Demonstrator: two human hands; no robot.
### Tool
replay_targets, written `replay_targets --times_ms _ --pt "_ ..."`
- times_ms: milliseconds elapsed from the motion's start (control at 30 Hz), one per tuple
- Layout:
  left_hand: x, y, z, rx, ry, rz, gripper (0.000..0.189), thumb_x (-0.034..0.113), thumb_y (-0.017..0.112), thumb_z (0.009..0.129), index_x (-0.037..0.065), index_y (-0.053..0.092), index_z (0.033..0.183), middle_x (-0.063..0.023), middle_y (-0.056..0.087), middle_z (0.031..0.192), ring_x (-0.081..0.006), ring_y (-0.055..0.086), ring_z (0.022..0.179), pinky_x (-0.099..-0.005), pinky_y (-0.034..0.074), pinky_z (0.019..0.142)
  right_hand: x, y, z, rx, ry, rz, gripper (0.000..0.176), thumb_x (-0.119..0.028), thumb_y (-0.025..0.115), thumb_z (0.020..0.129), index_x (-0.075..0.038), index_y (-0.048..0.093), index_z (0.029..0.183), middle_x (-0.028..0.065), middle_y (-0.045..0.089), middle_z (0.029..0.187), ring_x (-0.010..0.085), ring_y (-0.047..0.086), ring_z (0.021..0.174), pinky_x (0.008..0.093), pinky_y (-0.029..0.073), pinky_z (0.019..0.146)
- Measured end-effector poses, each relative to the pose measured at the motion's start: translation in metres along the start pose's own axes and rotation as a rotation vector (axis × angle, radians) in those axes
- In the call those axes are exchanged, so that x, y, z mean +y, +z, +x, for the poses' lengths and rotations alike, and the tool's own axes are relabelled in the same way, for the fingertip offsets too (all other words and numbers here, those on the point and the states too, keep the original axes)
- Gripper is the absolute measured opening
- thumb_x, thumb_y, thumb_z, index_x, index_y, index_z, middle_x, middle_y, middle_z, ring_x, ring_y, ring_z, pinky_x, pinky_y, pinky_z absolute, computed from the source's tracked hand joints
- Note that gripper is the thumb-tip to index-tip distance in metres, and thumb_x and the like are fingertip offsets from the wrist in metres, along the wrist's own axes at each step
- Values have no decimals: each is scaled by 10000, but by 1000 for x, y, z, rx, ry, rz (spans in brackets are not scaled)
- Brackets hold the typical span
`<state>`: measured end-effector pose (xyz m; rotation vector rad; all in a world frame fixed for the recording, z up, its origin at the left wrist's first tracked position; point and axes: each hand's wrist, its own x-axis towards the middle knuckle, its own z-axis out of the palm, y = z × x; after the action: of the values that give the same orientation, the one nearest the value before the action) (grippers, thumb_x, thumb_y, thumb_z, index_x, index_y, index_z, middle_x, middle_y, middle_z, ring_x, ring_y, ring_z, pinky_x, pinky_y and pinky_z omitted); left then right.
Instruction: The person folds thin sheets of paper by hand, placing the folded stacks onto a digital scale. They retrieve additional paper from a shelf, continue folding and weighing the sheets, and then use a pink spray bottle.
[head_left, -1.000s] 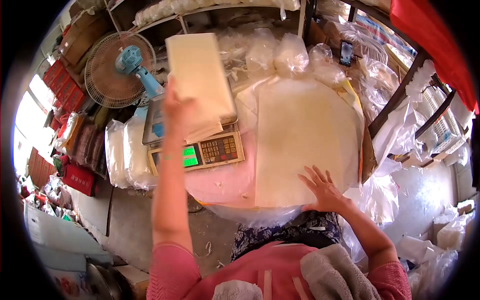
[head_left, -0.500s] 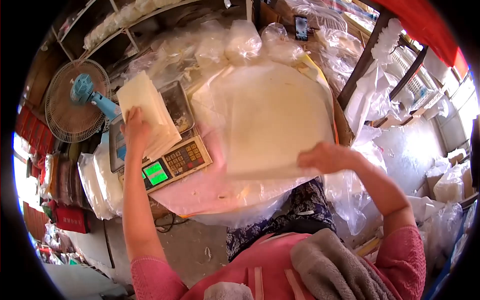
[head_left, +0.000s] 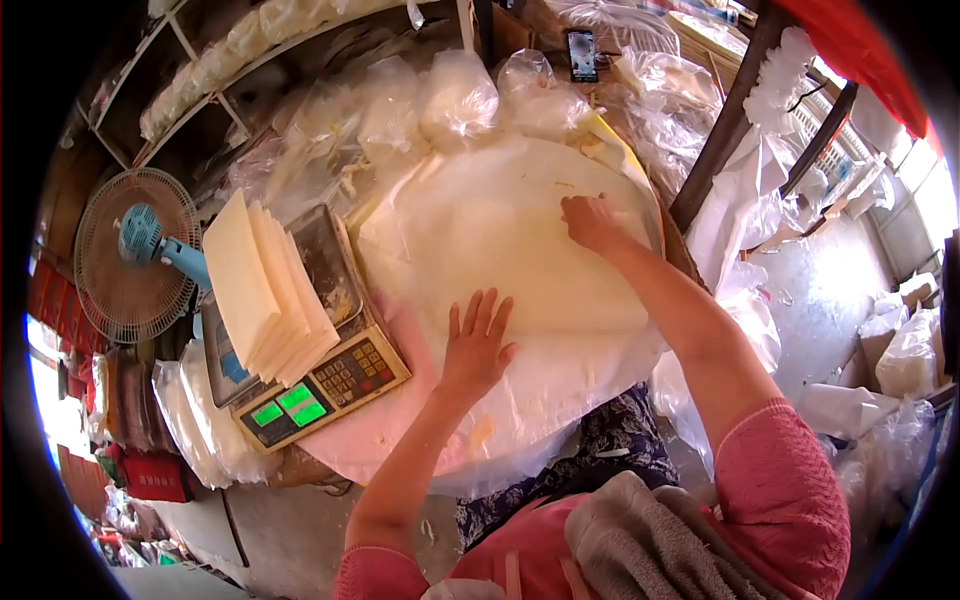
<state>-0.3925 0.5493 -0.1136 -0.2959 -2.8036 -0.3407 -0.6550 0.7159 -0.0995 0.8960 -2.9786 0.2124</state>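
A broad, pale, thin sheet (head_left: 480,240) lies flat on the plastic-covered table. My left hand (head_left: 478,350) rests on its near part, palm down with the fingers spread. Farther out, over the right side of the sheet, is my right hand (head_left: 592,222). Its fingers are curled in, and whatever they may pinch is too small to make out. To the left, a stack of folded pale sheets (head_left: 265,295) leans on the pan of a digital scale (head_left: 340,385) with green lit displays. Neither hand touches the stack.
A blue fan (head_left: 140,240) stands beyond the scale at the left. Several filled clear bags (head_left: 460,100) line the table's far edge, with a phone (head_left: 582,56) behind them. Wooden posts (head_left: 735,110) rise at the right. Plastic-wrapped packs (head_left: 205,415) sit left of the scale.
My left hand has left the folded stack and come right onto the sheet. My right hand has let go of the sheet's near edge and moved farther out. The sheet has settled flat.
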Motion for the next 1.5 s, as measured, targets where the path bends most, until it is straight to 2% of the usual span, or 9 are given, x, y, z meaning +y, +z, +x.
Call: replay_targets --times_ms 167,267,433,533,633,1033,1333,1433,1500 --pt "-6 29 3 -31 -31 7 556 277 582 852 67 403 1334 -184 392 1374 -355 363 1265 -515 280 1043 -6 0 -7 133 -44 -177 186 -142 577 807 -58 609 968 133 642 1032 292 608 977 567 320 982" --pt "-13 34 6 32 29 48 593 256 623 805 62 411 1324 -160 443 1327 -332 432 1216 -468 343 1011 -22 -21 -48 642 -177 -155 236 -169 603 840 -44 596 1039 136 622 1076 290 547 1091 504 320 1014" --pt "-20 23 27 -22 31 23 553 156 624 775 82 453 1296 -139 581 1158 -286 575 1040 -384 466 870 -56 -54 -167 -792 -134 1097 371 -341 583 876 -40 599 1092 114 640 1072 230 643 952 350 525 772" --pt "-6 5 28 -113 5 -17 531 115 617 767 85 471 1277 -131 613 1119 -277 604 991 -375 489 827 -56 -10 -197 -532 430 1903 363 -244 559 907 -12 545 1185 114 607 1155 217 618 1018 355 536 777" --pt "31 -33 25 -305 -110 18 548 97 607 769 77 456 1295 -138 592 1160 -285 585 1030 -374 480 843 -49 -26 -184 58 463 2211 312 -249 618 871 -49 608 1110 104 643 1075 249 642 940 339 532 750" --pt "-4 -31 -38 596 -309 -1179 982 170 731 774 28 43 1460 -200 314 1431 -294 337 1319 -378 271 1077 -59 -92 -206 288 -788 664 660 119 487 660 -60 504 1295 126 514 1315 349 447 1246 406 382 1029" --pt "-28 -42 -77 3 75 -537 310 36 675 720 99 671 1023 -90 637 1138 -236 583 1089 -429 333 1050 -11 8 -224 -202 -362 1011 349 -100 645 826 -83 613 1173 87 630 1162 221 568 1084 339 431 944" --pt "-30 -15 -78 8 -427 -1315 277 69 688 730 68 665 1006 -116 669 1010 -207 608 1011 -393 451 922 -14 3 -216 -222 -27 1047 337 -220 658 856 -39 608 1137 94 668 1057 143 588 970 305 463 841" --pt "-32 -18 -69 -38 -550 -883 348 93 677 751 31 613 1087 -165 615 1100 -231 607 978 -360 492 810 -13 8 -204 -222 52 1044 371 -255 667 844 -18 602 1122 123 666 1035 161 598 947 314 468 817"
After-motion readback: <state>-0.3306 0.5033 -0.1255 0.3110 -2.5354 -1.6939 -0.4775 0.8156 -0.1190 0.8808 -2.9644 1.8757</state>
